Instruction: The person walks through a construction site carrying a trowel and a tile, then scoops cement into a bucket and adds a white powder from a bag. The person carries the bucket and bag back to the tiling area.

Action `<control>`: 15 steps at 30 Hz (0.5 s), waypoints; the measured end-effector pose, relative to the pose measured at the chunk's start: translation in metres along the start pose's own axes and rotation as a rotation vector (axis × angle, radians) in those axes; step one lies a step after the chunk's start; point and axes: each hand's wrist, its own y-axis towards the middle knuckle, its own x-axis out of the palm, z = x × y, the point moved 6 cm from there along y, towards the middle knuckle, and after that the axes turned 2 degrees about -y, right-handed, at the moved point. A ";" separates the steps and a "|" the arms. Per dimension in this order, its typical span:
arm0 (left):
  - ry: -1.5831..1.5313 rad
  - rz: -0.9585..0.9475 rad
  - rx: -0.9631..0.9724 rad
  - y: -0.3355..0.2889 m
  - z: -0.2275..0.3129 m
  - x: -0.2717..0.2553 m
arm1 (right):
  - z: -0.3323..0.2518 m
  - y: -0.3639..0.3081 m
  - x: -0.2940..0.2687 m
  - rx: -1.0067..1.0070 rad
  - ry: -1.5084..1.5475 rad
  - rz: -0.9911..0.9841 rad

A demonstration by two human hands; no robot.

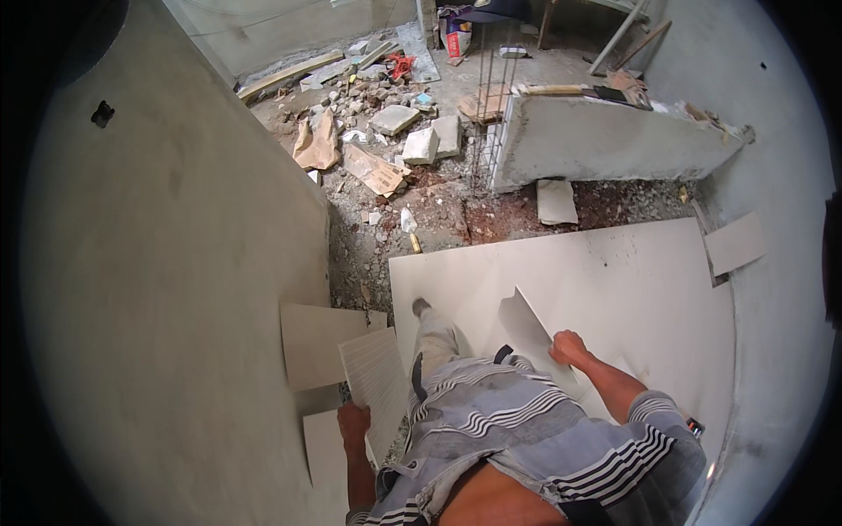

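Overall, two plastered grey walls, one on the left [175, 228] and one on the right [781, 131], enclosed the workspace. Between them a large, flat, off-white sheet [614, 272] lay across the floor, with the person's shoe [421, 306] near its left edge. Beyond the sheet stood a low, rough-topped grey wall [605, 140], and to its left spread a heap of broken stone rubble [351, 110]. A plain, cream, rectangular panel [317, 346] leaned at the foot of the left wall. Just beside it, the pale rectangular panel with fine parallel ridges [373, 373] was tilted at the person's left side. A long, narrow, off-white piece [529, 326] slanted above the sheet, in front of the person. A squarish grey block [556, 202] lay at the base of the low wall. The left hand [354, 422] was curled around the ridged panel's lower left edge, its fingers partly hidden. The right hand [568, 348] was closed, pinching the right edge of the narrow piece. Smallest was a yellow-handled trowel [415, 243], lying just beyond the sheet's far left corner.
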 end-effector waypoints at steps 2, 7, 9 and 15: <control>-0.028 -0.025 0.068 0.037 0.017 -0.014 | -0.018 0.041 -0.035 -0.005 0.017 0.017; -0.098 0.050 0.116 0.156 0.061 -0.058 | -0.068 0.149 -0.137 -0.054 -0.004 0.130; -0.107 0.026 0.122 0.197 0.079 -0.073 | -0.086 0.187 -0.173 -0.037 -0.018 0.152; -0.134 0.002 0.068 0.280 0.121 -0.129 | -0.135 0.282 -0.266 -0.028 0.023 0.208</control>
